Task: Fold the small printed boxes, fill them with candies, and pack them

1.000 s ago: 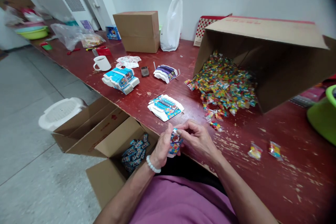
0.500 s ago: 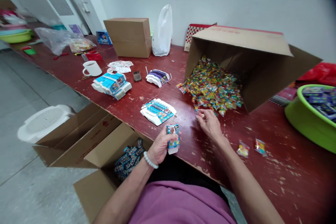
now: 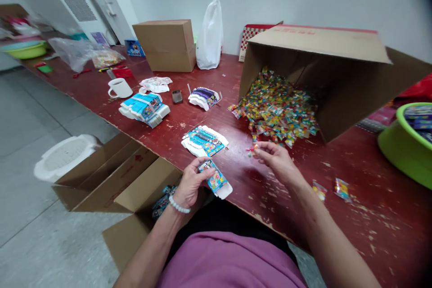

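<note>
Left hand (image 3: 192, 181): grip closed around a small blue printed box (image 3: 214, 177), thumb across the front, box tilted over the near edge of the desk (image 3: 243, 184), white end flap (image 3: 225, 191) sticking out toward the lower right. Right hand (image 3: 275, 161): narrow grip, thumb and fingertips pinching a small candy packet (image 3: 250, 149), red and greenish bits showing, rest hidden by the fingers; hand is just above the desk, apart from the box. Bead bracelet (image 3: 179, 205) on left wrist. Just beyond the left hand: stack of flat blue cartons (image 3: 205, 140), lying fanned. Farther left, a strapped blue bundle (image 3: 146, 108) near a white mug (image 3: 120, 88); purple carton stack (image 3: 204, 97) behind the flat blue ones. Ahead of the right hand, a big cardboard box (image 3: 322, 45) on its side, heap of wrapped candies (image 3: 278, 112) spilling from its mouth. Two loose packets (image 3: 342, 189) near the right forearm, one partly covered by it. Green basin (image 3: 401, 158) at far right, dark packs inside. Below desk edge, left: open carton (image 3: 148, 184) with small blue packs (image 3: 163, 200), partly hidden by left forearm.
</note>
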A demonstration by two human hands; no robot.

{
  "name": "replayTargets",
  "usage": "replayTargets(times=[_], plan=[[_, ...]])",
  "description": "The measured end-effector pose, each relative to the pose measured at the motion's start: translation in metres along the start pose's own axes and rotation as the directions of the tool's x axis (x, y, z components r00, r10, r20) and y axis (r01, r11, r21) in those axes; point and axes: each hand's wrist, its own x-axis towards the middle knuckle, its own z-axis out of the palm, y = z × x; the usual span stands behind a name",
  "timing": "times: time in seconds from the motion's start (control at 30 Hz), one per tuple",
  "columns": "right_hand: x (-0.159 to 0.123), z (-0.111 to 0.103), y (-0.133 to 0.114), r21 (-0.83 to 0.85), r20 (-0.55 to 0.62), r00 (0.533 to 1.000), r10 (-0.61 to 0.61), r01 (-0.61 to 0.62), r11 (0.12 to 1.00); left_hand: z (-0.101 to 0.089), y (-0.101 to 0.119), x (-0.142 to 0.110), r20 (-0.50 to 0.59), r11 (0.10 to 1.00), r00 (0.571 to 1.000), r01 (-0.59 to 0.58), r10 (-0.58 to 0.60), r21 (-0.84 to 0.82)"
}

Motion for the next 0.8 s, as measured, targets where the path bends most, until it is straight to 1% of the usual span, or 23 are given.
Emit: replayTargets(times=[0.03,0.07,0.1,0.13,0.17,0.23,0.3,0.33,0.4,0.43,0.5,0.57,0.6,0.63,0.73,0.8], plan=[[-0.012,0.007,-0.007,0.155,0.05,0.998,0.038,-0.046,0.987,0.001,0.001,0.001,-0.027,0.999,0.999,-0.019,0.018,-0.028],[-0.024,0.015,-0.012,0.259,0.097,0.993,0.064,-0.088,0.962,0.003,0.003,0.001,-0.046,0.998,0.998,-0.036,0.034,-0.057],[-0.036,0.023,-0.017,0.325,0.126,0.989,0.078,-0.115,0.939,0.005,0.003,0.0,-0.057,0.995,0.998,-0.045,0.04,-0.085],[-0.045,0.031,-0.02,0.37,0.127,0.989,0.077,-0.119,0.922,0.006,0.004,-0.001,-0.056,0.993,0.998,-0.04,0.034,-0.111],[-0.053,0.038,-0.021,0.4,0.098,0.993,0.069,-0.102,0.911,0.007,0.004,-0.003,-0.043,0.991,0.999,-0.023,0.017,-0.134],[-0.062,0.047,-0.021,0.42,-0.005,0.999,0.036,-0.03,0.907,0.008,0.002,-0.008,0.009,0.985,0.999,0.037,-0.036,-0.17],[-0.064,0.05,-0.019,0.372,-0.096,0.995,-0.011,0.046,0.927,0.007,-0.001,-0.014,0.092,0.975,0.99,0.12,-0.104,-0.187],[-0.064,0.049,-0.018,0.321,-0.112,0.993,-0.039,0.073,0.944,0.007,-0.004,-0.017,0.143,0.97,0.981,0.158,-0.133,-0.185],[-0.064,0.046,-0.018,0.184,-0.1,0.99,-0.1,0.118,0.976,0.007,-0.009,-0.023,0.264,0.965,0.95,0.215,-0.169,-0.154],[-0.065,0.044,-0.019,0.111,-0.078,0.988,-0.133,0.141,0.984,0.008,-0.011,-0.026,0.333,0.965,0.925,0.234,-0.182,-0.122],[-0.067,0.042,-0.024,0.001,-0.028,0.981,-0.19,0.19,0.982,0.011,-0.014,-0.03,0.462,0.965,0.86,0.26,-0.215,-0.037],[-0.069,0.04,-0.03,-0.049,0.004,0.973,-0.232,0.232,0.971,0.016,-0.014,-0.034,0.537,0.96,0.804,0.279,-0.255,0.039],[-0.07,0.039,-0.033,-0.065,0.003,0.969,-0.249,0.248,0.967,0.018,-0.014,-0.034,0.552,0.958,0.791,0.281,-0.263,0.055],[-0.071,0.038,-0.036,-0.082,-0.012,0.964,-0.265,0.264,0.961,0.02,-0.012,-0.035,0.557,0.96,0.789,0.276,-0.259,0.057],[-0.071,0.033,-0.039,-0.183,-0.079,0.941,-0.33,0.311,0.932,0.02,-0.009,-0.035,0.543,0.976,0.814,0.214,-0.206,0.048],[-0.072,0.03,-0.038,-0.252,-0.073,0.923,-0.379,0.35,0.902,0.019,-0.007,-0.035,0.534,0.982,0.825,0.173,-0.185,0.073]])
